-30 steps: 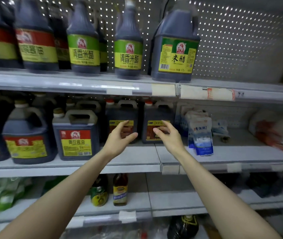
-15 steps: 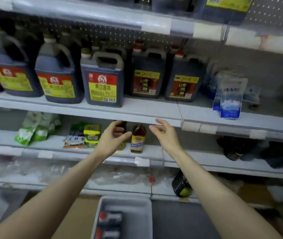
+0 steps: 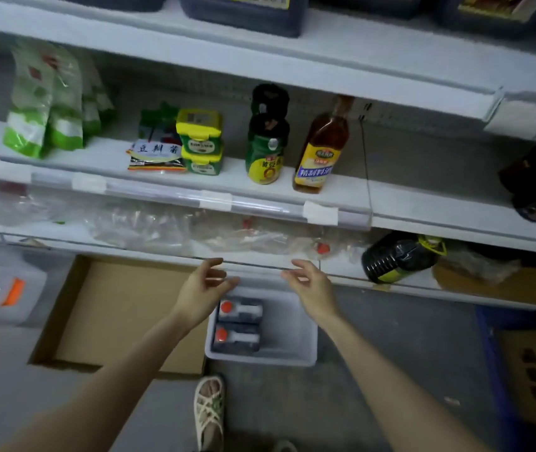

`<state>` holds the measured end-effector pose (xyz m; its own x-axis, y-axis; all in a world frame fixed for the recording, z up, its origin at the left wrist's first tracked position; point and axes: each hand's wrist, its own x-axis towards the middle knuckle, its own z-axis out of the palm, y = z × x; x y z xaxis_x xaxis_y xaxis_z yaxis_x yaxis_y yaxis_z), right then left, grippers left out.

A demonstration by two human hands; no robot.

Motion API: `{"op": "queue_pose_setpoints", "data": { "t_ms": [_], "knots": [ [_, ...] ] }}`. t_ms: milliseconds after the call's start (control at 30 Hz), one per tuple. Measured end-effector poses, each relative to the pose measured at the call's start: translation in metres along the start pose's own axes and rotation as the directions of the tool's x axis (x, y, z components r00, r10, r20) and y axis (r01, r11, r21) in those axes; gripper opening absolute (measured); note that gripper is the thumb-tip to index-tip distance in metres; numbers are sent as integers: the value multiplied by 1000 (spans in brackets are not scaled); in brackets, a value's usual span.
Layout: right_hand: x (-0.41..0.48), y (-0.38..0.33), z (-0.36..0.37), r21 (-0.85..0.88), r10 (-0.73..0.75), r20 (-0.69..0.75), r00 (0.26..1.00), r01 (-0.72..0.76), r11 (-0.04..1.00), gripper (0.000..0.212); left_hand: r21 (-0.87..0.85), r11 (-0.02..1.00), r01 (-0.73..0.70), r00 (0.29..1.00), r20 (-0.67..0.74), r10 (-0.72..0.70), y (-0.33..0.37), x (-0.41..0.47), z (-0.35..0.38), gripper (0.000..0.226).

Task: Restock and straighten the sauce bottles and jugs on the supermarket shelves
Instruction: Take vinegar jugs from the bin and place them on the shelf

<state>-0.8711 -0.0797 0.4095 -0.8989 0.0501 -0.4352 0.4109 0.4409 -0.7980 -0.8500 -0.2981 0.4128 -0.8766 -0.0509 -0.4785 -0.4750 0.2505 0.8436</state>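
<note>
Hands held out side by side before supermarket shelves, both holding nothing; your left hand (image 3: 204, 288) has its fingers loosely curled and parted, thumb apart from them; your right hand (image 3: 312, 287) mirrors it, fingers relaxed and spread; the two hands are apart and touch no object.

Below them on the floor sits a grey plastic tub (image 3: 296, 340); two dark sauce jugs (image 3: 238, 309) with red caps lie in it, one behind the other, against the tub's left wall. Just left of the tub lies a flat cardboard box (image 3: 123, 308); your sandalled foot (image 3: 209, 409) stands near the tub's near edge.

On the middle shelf (image 3: 341, 194), close to its front edge, stands an amber bottle (image 3: 320, 148) with a yellow label; just left of it a green and yellow jar (image 3: 265, 154), with a dark jar behind; further left, two yellow-lidded tubs (image 3: 199, 141) stacked, a flat packet (image 3: 155, 156) touching them; green bags (image 3: 44, 102) toward the left end. On the lowest shelf, clear plastic bags (image 3: 162, 230) lie along the front edge; a dark bottle (image 3: 400, 257) lies on its side toward the right. Bases of large dark jugs (image 3: 243, 14) line the top shelf.
</note>
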Motion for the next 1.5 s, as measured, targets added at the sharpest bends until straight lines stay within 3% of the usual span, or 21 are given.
{"op": "queue_pose_setpoints", "data": {
  "t_ms": [100, 200, 300, 633, 800, 933, 1300, 1500],
  "knots": [
    [23, 40, 40, 18, 96, 5, 995, -96, 995, 38, 5, 998, 58, 998, 28, -58, -45, 28, -4, 36],
    [46, 80, 78, 13, 182, 21, 983, -182, 983, 34, 7, 990, 141, 988, 59, -141, -96, 58, -5, 58],
    [65, 124, 111, -3, 232, 23, 972, -232, 973, 35, 55, 973, 226, 968, 99, -230, -152, 86, 3, 47],
    [134, 259, 189, 28, 360, 28, 933, -361, 932, 44, 71, 941, 332, 933, 118, -339, -295, 166, 44, 46],
    [161, 306, 213, 3, 316, 23, 948, -316, 949, 44, 50, 929, 366, 922, 117, -369, -345, 192, 61, 47],
    [186, 333, 223, -116, 178, -14, 984, -179, 977, 41, 37, 927, 374, 923, 81, -376, -367, 206, 75, 46],
    [219, 356, 231, -413, 29, 180, 983, 49, 910, 39, 5, 932, 364, 928, 86, -363, -381, 221, 89, 44],
    [232, 352, 229, -305, 164, 258, 952, -81, 949, 20, -35, 926, 376, 923, 96, -372, -383, 218, 89, 52]
  ]
}}
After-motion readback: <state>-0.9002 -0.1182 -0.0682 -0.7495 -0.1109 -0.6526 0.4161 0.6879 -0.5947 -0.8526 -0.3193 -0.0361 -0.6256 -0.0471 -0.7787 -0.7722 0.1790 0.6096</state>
